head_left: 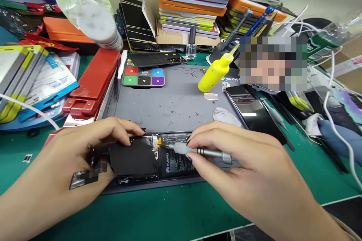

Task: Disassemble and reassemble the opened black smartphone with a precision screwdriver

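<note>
An opened phone (166, 177) lies on the grey mat, its HUAWEI battery (175, 165) exposed. Curled around the phone's left end, my left hand (82, 158) has its thumb and fingers at the black sheet-like part (134, 162) and the far edge. A loose black flex strip (87, 177) lies across that hand. Pinched between thumb and fingers of my right hand (243, 158) is a grey-handled screwdriver (181, 148). It points left, with its tip at or just beside an orange tab (159, 142) above the battery; contact cannot be made out.
Tiny loose parts dot the mat (158, 101). Behind are a colour-squared case (144, 77) and a yellow bottle (213, 73). A dark phone (254, 111) lies right, a red clamp-like tool (96, 83) left. Stacked boxes (195, 7) stand at the back; a white cable (350, 147) hangs right.
</note>
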Demonstrator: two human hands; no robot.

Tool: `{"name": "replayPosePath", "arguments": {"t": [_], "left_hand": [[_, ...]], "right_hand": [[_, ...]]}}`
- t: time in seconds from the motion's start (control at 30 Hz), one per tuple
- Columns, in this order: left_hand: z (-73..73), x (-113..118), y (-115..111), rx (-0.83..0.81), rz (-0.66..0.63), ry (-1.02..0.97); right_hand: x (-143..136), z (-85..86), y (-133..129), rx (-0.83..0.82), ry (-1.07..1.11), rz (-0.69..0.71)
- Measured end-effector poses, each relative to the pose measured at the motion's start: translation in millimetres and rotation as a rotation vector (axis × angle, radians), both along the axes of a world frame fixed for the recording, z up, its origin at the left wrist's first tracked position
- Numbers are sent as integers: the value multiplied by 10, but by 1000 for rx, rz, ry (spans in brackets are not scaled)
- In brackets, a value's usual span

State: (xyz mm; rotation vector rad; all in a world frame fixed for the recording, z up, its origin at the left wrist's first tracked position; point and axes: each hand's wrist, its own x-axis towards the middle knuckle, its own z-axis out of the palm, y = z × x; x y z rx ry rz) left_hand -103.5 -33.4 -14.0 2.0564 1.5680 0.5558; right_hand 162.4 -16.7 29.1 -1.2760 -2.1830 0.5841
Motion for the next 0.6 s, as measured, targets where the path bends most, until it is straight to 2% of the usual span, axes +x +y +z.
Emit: {"name": "replayPosePath", "arguments": {"t": [0.1, 0.23, 0.33, 0.47, 0.6], "left_hand": [[33, -11, -2, -56, -75, -26], [60, 26, 2, 57, -89, -12], [30, 34, 22, 166, -135, -24], [-49, -11, 49, 209, -210, -41], [-52, 0, 31, 204, -221, -28]], "right_hand": [[-43, 13, 40, 23, -202, 99], [-128, -11, 69, -4, -382, 170], [-195, 8, 79, 43, -449, 142], [-248, 51, 116, 124, -499, 73], [-230, 69, 176, 84, -398, 53]]}}
